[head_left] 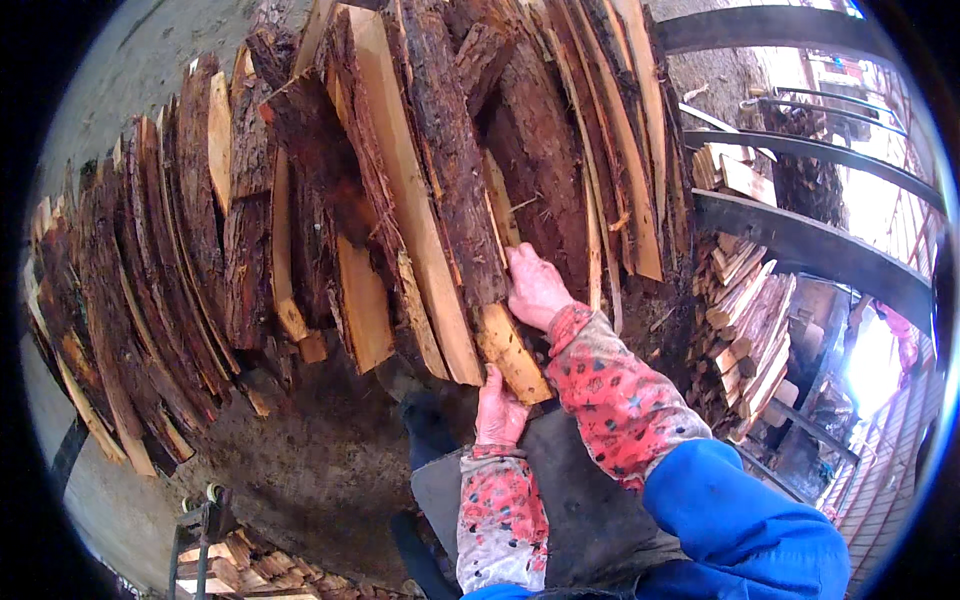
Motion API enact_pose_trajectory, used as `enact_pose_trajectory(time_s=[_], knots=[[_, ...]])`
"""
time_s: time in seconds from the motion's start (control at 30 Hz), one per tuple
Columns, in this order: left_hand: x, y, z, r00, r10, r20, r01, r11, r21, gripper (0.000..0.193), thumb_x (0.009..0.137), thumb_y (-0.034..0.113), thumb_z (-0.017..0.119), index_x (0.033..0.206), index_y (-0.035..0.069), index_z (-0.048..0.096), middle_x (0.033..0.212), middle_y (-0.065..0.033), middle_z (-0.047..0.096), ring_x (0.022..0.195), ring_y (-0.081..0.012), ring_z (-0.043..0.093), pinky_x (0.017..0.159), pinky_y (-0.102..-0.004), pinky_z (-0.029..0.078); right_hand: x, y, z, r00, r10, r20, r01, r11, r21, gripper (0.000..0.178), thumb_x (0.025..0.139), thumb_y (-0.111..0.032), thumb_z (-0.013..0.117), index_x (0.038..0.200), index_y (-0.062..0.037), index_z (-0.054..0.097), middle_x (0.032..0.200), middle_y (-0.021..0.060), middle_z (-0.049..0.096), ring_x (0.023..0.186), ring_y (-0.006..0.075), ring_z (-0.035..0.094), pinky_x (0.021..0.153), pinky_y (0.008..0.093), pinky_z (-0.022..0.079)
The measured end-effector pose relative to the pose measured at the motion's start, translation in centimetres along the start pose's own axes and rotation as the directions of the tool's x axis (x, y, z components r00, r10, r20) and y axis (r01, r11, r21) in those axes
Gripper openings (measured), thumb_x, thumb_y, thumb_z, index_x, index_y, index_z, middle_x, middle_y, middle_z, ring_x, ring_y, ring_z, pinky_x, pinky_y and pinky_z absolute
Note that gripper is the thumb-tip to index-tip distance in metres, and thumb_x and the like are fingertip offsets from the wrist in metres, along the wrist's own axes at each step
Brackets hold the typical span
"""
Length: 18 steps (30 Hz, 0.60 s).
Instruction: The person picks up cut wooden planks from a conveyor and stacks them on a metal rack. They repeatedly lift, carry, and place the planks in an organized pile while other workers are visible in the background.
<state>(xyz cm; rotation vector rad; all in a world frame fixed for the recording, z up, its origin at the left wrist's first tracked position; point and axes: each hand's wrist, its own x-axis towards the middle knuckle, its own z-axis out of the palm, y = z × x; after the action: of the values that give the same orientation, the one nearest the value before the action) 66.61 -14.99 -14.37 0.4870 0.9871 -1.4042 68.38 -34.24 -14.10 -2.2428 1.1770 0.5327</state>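
A long bark-covered wood slab (pixel 460 190) lies lengthwise on the pile, its near end showing a pale, stripped face (pixel 515 357). Under and beside that near end is my left hand (pixel 500 412), closed on it with the thumb up along the edge. Farther up, my right hand (pixel 537 288) grips the slab's right side, its fingertips curled out of sight. Just left of the held slab lies a pale sawn slab (pixel 410 200). Both forearms wear red patterned sleeve covers.
More bark-edged slabs (pixel 150 270) lie side by side to the left. Black metal bars (pixel 820 250) stick out at the right, above stacked split wood (pixel 750 340). A dark flat panel (pixel 590 490) is close to my body. Cut wood (pixel 250 565) sits in a metal frame at lower left.
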Motion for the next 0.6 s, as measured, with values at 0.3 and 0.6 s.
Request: enact_pose_trajectory(time_s=[0.3, 0.6], knots=[[-1.9, -0.9, -0.8, 0.99, -0.121, 0.078, 0.109, 0.984, 0.142, 0.035, 0.098, 0.03, 0.04, 0.118, 0.002, 0.048, 0.108, -0.0126, 0.06, 0.095, -0.027, 0.061, 0.081, -0.0454, 0.052, -13.2, -0.3, -0.2, 0.989, -0.028, -0.144, 0.071, 0.951, 0.302, 0.034, 0.083, -0.011, 0.058, 0.114, 0.0013, 0.052, 0.1, 0.0173, 0.053, 0.095, 0.0348, 0.056, 0.081, 0.0365, 0.047], [-2.5, -1.9, 1.5, 0.983, 0.115, -0.146, -0.08, 0.971, 0.228, 0.029, 0.096, 0.025, 0.047, 0.112, 0.001, 0.051, 0.104, -0.0075, 0.059, 0.09, -0.0177, 0.06, 0.077, -0.0329, 0.052, -14.4, 0.8, 2.0, 0.996, 0.016, -0.091, 0.025, 0.904, 0.426, 0.009, 0.077, -0.005, 0.061, 0.082, 0.0024, 0.059, 0.08, 0.0136, 0.055, 0.076, 0.0321, 0.058, 0.065, 0.0369, 0.048]])
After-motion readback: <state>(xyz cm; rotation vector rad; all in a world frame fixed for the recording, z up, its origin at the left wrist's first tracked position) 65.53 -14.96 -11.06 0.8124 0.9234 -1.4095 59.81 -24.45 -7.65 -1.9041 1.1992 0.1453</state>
